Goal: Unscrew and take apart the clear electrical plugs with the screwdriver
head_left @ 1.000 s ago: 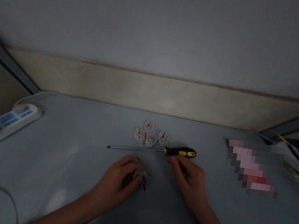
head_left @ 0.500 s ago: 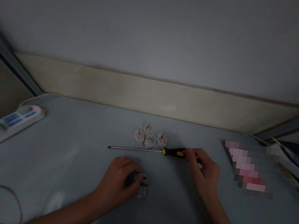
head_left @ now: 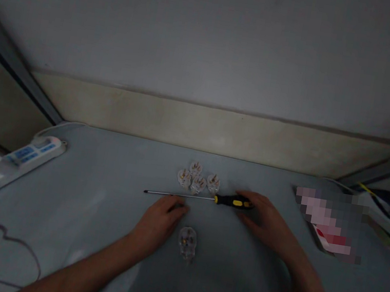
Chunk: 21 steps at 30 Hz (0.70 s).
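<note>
A screwdriver with a black and yellow handle (head_left: pixel 233 201) lies crosswise on the grey table, its tip to the left. My right hand (head_left: pixel 261 218) is at the handle's end, fingers apart around it and not gripping. My left hand (head_left: pixel 164 217) is just below the shaft, thumb and fingertips close together at the table; anything between them is hidden or too small to make out. A clear plug with metal pins (head_left: pixel 187 242) lies by itself, nearer to me. Several similar clear plugs (head_left: pixel 198 184) sit in a cluster behind the screwdriver.
At the left edge is a white power strip (head_left: pixel 25 154) with blue sockets and cables. A blurred pinkish packet (head_left: pixel 324 220) lies on the right. White and dark items (head_left: pixel 383 218) are at the far right, and a wall stands behind the table.
My left hand has let go of the near plug and moved up towards the screwdriver shaft. My right hand has loosened from the screwdriver handle, its fingers now spread.
</note>
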{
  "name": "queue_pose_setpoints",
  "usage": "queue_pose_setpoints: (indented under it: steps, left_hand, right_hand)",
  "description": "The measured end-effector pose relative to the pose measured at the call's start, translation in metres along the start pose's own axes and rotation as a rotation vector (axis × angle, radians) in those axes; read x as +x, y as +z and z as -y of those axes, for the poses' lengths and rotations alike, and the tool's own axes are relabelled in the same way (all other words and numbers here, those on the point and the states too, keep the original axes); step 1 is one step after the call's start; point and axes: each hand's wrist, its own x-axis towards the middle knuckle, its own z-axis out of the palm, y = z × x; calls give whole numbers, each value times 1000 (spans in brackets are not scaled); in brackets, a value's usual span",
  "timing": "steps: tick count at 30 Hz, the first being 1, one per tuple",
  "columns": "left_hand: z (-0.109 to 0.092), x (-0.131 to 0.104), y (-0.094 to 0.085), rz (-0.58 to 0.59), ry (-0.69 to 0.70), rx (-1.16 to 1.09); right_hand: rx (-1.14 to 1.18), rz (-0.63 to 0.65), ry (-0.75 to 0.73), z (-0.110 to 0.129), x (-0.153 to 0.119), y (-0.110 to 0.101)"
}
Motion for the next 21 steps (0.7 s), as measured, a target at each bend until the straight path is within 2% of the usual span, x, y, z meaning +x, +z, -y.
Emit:
queue_pose_setpoints:
  steps: [4,8,11,14,18,21]
  left_hand:
    - [0,-2,0,7,-23,-21]
    - [-2,-2,-2,-17,-39,-76]
    - [-6,-2,-6,-50,-38,-160]
    - [-10,-2,-10,-106,-61,-255]
    - [-13,-2,-14,-165,-118,-357]
    - [-13,-2,-14,-194,-153,-428]
  right_hand:
    - [49,82,34,0,1,-12]
    - [194,114,-3,12,4,-40]
    - [409,49,-97,37,12,-63]
    - [599,-12,-208,72,26,-75]
    - [823,-136,-304,114,50,-67]
    - [834,-350,-303,141,63,-60]
